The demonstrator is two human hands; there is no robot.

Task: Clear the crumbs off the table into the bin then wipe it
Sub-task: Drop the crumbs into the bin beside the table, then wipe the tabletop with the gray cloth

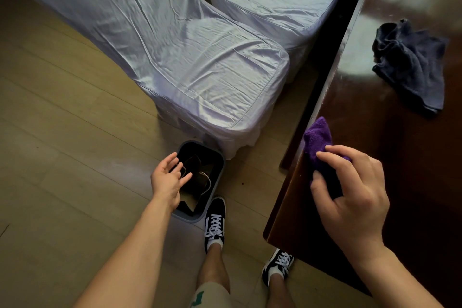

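Observation:
A glossy dark wooden table (412, 147) fills the right side. My right hand (350, 190) presses a purple cloth (317, 140) against the table's left edge, fingers closed on it. Down on the floor stands a small grey bin (220, 157) lined with a black bag. My left hand (167, 177) hovers over the bin's near-left rim, palm up, fingers apart and holding nothing. A few pale specks show along the table edge above the cloth; I cannot tell if they are crumbs.
A crumpled dark blue cloth (410, 62) lies farther back on the table. Two chairs in pale lilac covers (200, 57) stand left of the table, one right behind the bin. My two feet in black-and-white sneakers (215, 222) are on the wooden floor beside the bin.

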